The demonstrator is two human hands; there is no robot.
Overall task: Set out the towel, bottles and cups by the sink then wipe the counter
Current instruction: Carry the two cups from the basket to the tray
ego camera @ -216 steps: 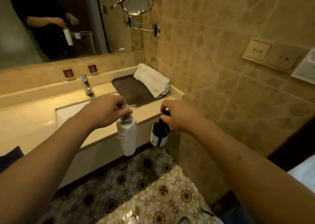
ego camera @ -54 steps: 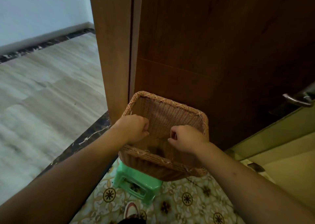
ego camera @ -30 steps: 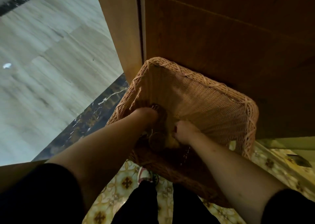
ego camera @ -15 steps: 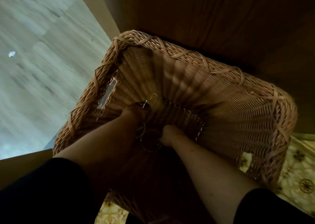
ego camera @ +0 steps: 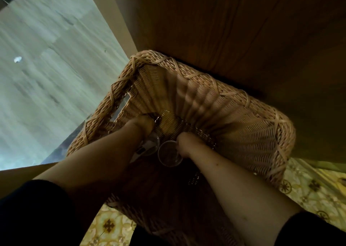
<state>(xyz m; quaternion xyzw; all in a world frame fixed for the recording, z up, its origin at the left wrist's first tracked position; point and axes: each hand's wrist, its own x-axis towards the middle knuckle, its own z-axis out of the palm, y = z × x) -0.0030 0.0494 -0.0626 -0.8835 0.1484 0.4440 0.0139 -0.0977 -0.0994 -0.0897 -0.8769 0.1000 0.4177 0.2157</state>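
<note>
Both my arms reach deep into a tall wicker basket (ego camera: 249,133) that stands against a wooden door. My right hand (ego camera: 185,143) pinches the rim of a clear glass cup (ego camera: 169,156), which is seen from above near the basket's bottom. My left hand (ego camera: 142,125) is closed on a second clear cup (ego camera: 151,144) just to the left, with something white showing below it. The sink, towel and bottles are out of view.
The brown wooden door (ego camera: 234,30) rises right behind the basket. A grey wood-look floor (ego camera: 46,68) lies beyond the door frame on the left. Patterned yellow floor tiles (ego camera: 309,189) surround the basket's base.
I left the sink counter, where I held two bottles, and turned to the basket. My hands went down inside it, and now each holds a clear cup.
</note>
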